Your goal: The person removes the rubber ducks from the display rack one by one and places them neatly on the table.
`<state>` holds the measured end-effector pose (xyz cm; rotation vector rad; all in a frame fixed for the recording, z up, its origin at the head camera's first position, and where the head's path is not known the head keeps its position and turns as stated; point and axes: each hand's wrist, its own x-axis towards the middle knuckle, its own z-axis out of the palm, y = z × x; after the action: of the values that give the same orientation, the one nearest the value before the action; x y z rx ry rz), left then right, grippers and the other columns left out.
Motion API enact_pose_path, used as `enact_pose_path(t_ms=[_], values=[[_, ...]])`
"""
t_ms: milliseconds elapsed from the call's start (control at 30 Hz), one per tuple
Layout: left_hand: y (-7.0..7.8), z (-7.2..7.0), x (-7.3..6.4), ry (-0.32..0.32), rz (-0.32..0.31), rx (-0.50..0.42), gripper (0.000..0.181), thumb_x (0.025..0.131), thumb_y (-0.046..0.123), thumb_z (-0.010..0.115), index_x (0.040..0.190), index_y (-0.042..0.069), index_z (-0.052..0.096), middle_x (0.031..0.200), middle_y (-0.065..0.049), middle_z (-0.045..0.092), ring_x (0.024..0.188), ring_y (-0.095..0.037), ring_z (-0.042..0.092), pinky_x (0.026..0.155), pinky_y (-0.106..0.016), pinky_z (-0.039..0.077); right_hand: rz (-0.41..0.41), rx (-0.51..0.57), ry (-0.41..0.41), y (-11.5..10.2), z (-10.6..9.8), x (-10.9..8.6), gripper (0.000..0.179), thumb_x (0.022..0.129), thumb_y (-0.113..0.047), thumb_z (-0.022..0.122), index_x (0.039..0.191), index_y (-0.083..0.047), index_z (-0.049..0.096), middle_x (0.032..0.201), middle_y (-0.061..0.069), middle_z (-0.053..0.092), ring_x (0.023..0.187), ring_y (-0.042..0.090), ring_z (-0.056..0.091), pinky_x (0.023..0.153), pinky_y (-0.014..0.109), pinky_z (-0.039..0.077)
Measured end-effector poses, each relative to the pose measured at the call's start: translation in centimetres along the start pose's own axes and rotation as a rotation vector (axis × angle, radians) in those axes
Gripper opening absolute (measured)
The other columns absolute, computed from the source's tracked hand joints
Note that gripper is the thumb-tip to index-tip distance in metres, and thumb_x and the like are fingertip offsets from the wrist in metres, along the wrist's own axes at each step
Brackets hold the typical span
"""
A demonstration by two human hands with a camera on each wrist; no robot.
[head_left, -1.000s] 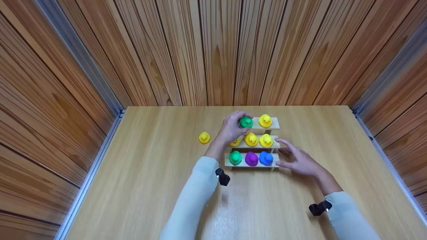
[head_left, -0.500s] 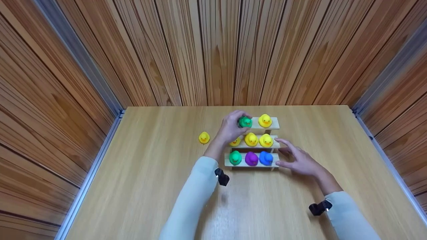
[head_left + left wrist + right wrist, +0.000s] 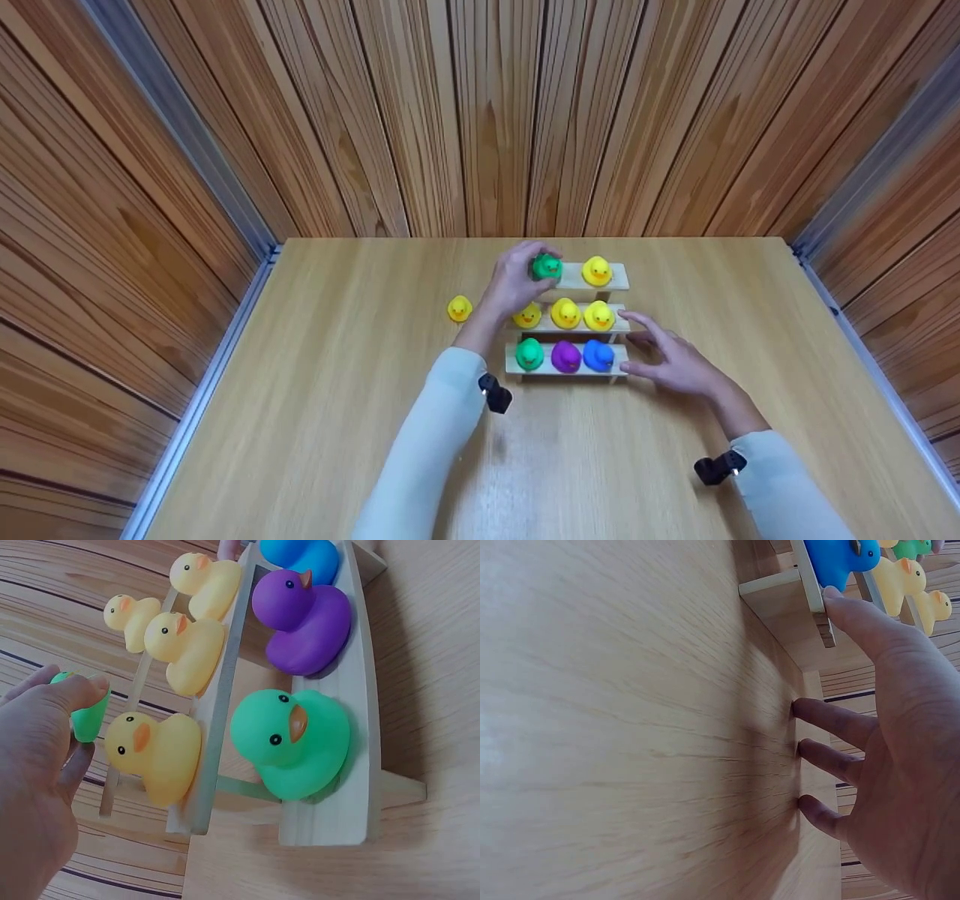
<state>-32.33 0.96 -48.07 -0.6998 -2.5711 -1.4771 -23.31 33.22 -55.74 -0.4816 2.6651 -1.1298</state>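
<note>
My left hand [image 3: 516, 279] pinches a green rubber duck [image 3: 547, 267] between thumb and fingers at the left end of the top step of a three-step wooden stand [image 3: 619, 277]. In the left wrist view, this green duck [image 3: 90, 716] is partly covered by the thumb and appears raised off the step. My right hand [image 3: 670, 360] is spread at the stand's right end. Its thumb [image 3: 855, 619] lies against the end of the lowest step beside a blue duck [image 3: 832, 562], while the other fingers [image 3: 829, 720] are extended.
A yellow duck [image 3: 597, 271] sits on the top step's right. Three yellow ducks [image 3: 565, 314] line the middle step; green [image 3: 529, 355], purple [image 3: 566, 358] and blue ones fill the lowest. Another yellow duck [image 3: 460, 308] stands on the table [image 3: 337, 360] left of the stand.
My left hand has shifted slightly left and back with the green duck, showing more of the left yellow duck on the middle step. My right hand has stayed in place.
</note>
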Motion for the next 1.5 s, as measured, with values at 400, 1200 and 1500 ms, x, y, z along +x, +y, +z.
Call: enact_pose_path(t_ms=[400,1200,1500], values=[[-0.8,-2.3,-0.7,0.032,-0.002,0.019,0.036,0.1,0.004,0.084,0.134,0.01,0.075,0.139,-0.013,0.073,0.136,-0.031,0.068,0.123,-0.039,0.059,0.028,-0.01,-0.006,-0.1,0.1,0.0,0.091,0.104,-0.045,0.08,0.176,-0.033,0.026,0.171,0.026,0.054,0.162,0.054,0.046,0.13,0.089,0.023],[-5.1,-6.9,-3.0,0.138,-0.034,0.053,0.035,0.098,-0.001,0.084,0.131,0.003,0.074,0.139,-0.018,0.075,0.135,-0.037,0.07,0.124,-0.05,0.059,0.04,-0.031,0.0,0.2,-0.3,-0.2,0.091,0.105,-0.047,0.079,0.177,-0.035,0.024,0.171,0.026,0.054,0.162,0.055,0.045,0.127,0.092,0.022],[-6.7,-8.4,-4.6,0.16,-0.1,0.058,0.037,0.097,-0.003,0.084,0.132,0.006,0.074,0.139,-0.016,0.073,0.135,-0.036,0.07,0.124,-0.05,0.058,0.026,-0.011,0.001,0.1,-0.3,-0.1,0.092,0.105,-0.044,0.079,0.177,-0.031,0.024,0.171,0.027,0.054,0.162,0.055,0.047,0.13,0.088,0.023]])
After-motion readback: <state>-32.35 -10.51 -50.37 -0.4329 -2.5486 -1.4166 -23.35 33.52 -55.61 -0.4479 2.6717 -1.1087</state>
